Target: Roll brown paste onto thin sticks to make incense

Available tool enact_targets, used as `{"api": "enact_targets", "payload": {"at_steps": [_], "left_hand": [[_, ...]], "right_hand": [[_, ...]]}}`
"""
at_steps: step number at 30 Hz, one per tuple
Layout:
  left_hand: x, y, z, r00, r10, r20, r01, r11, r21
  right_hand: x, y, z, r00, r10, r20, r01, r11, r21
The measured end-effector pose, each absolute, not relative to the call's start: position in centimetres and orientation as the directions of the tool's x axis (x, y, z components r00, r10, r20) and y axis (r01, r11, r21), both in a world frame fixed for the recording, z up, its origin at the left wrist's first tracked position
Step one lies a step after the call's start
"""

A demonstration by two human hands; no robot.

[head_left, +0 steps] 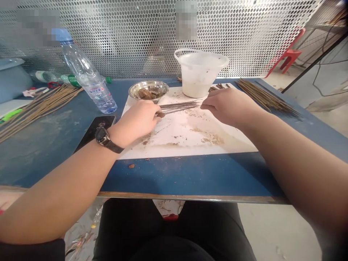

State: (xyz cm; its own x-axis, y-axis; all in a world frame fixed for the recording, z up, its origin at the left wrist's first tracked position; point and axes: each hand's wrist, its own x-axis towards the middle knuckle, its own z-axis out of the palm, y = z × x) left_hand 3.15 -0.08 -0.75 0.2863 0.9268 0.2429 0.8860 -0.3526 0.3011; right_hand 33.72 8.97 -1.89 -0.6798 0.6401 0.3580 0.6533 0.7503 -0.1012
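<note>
- Thin stick bundle (179,107): light, stiff, likely brittle, on white board (174,134) mid-counter (176,174); best taken at its ends.
- Left grip (137,121): curled at near end, closure unclear.
- Right grip (230,108): open, just beside far end.

Counting up: one left hand (134,121), one right hand (231,107), one bowl (148,90), one tub (199,74), one bottle (88,76), one phone (104,122), one watch (102,136). Plus two big stick piles (38,110) (265,96), lol.

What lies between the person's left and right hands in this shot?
In the head view, a bundle of thin dark sticks lies on the white board, between the left hand and the right hand.
</note>
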Motion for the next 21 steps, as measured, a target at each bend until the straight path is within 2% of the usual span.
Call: {"api": "enact_targets", "payload": {"at_steps": [5,12,16,21], "left_hand": [[3.9,-0.6,-0.4,0.309,0.923,0.231,0.878,-0.370,0.305],[5.9,-1.2,-0.5,0.384,0.887,0.256,0.843,-0.450,0.295],[6.3,-0.9,-1.1,0.396,0.888,0.234,0.809,-0.458,0.369],[5.8,-0.6,-1.3,0.337,0.935,0.112,0.790,-0.345,0.507]], "right_hand": [[32.1,7.3,-1.6,-0.661,0.687,0.302,0.711,0.702,-0.039],[28.6,4.0,-1.4,-0.721,0.666,0.194,0.662,0.744,-0.094],[28.0,3.8,-1.8,-0.742,0.652,0.154,0.645,0.757,-0.099],[29.0,4.6,-1.8,-0.749,0.645,0.151,0.623,0.764,-0.168]]}}
